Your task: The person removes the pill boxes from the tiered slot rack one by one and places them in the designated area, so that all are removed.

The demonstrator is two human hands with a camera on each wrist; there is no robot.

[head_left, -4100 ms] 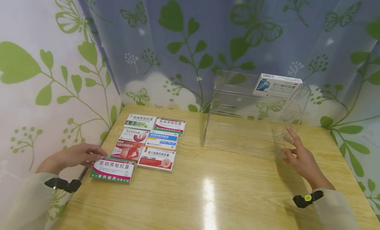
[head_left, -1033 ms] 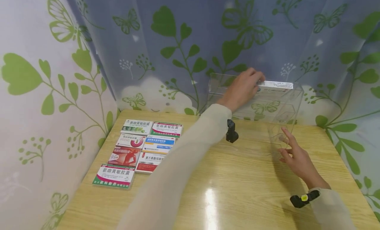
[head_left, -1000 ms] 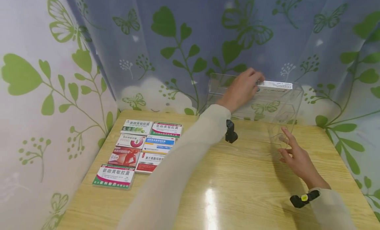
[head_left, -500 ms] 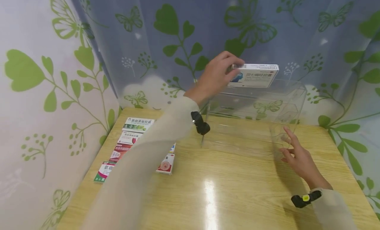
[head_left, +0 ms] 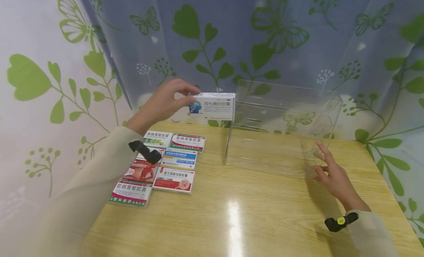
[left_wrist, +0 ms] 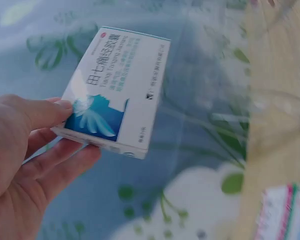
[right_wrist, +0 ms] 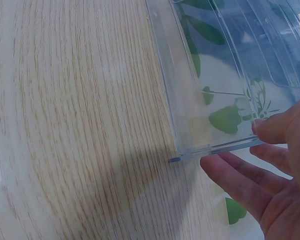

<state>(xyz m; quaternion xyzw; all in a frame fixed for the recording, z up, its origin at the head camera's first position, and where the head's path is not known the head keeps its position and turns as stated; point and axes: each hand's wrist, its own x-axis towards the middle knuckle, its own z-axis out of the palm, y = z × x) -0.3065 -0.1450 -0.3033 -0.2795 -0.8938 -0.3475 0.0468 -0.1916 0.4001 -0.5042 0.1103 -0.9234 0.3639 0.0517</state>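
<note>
My left hand (head_left: 165,102) pinches a white medicine box (head_left: 213,108) by its left end, thumb on the printed front and fingers behind. The box is raised above the table, beside the left side of a clear tiered display stand (head_left: 265,130). In the left wrist view the box's blue head picture lies near the thumb. My right hand (head_left: 336,181) holds the stand's right side near the front. In the right wrist view, the thumb is on the inner side of the clear side panel (right_wrist: 230,146) and the fingers are on the outer side.
Several flat medicine boxes lie in two columns on the left of the wooden table (head_left: 265,213), among them a red-and-white box (head_left: 173,179), a blue-and-white box (head_left: 179,159) and a green-and-pink box (head_left: 130,193). A leaf-patterned curtain (head_left: 198,39) hangs behind.
My left hand has gone from beside the boxes to the stand's top tier, lifted the white medicine box out and carried it left. My right hand has stayed at the stand's side.
</note>
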